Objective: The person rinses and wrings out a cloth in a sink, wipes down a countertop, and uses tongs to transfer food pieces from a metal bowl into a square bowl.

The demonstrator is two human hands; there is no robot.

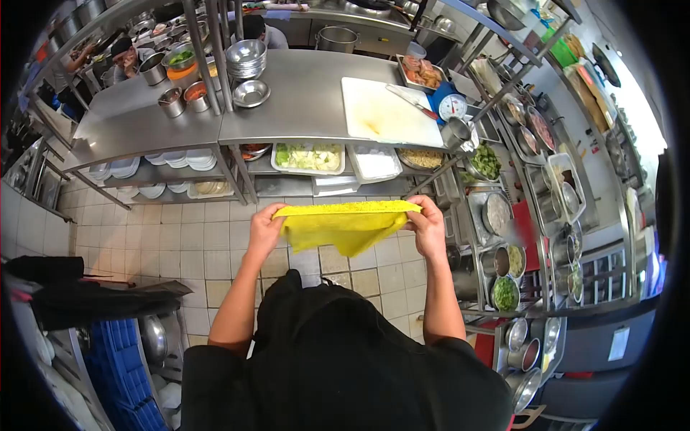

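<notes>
A yellow cloth (348,224) is stretched between my two hands in front of my body, above the tiled floor. Its top edge runs nearly level and the rest hangs down, with its lowest point near the middle. My left hand (267,228) pinches the upper left corner. At the upper right corner, the fingers of my right hand (427,224) are closed on the cloth. Beyond the cloth stands a steel worktable (302,108), which neither hand touches.
On the worktable are a white cutting board (388,111) with a knife (413,100), a blue scale (451,105) and stacked metal bowls (246,59). Shelves with food containers (496,213) stand at the right. People (126,59) are behind the table.
</notes>
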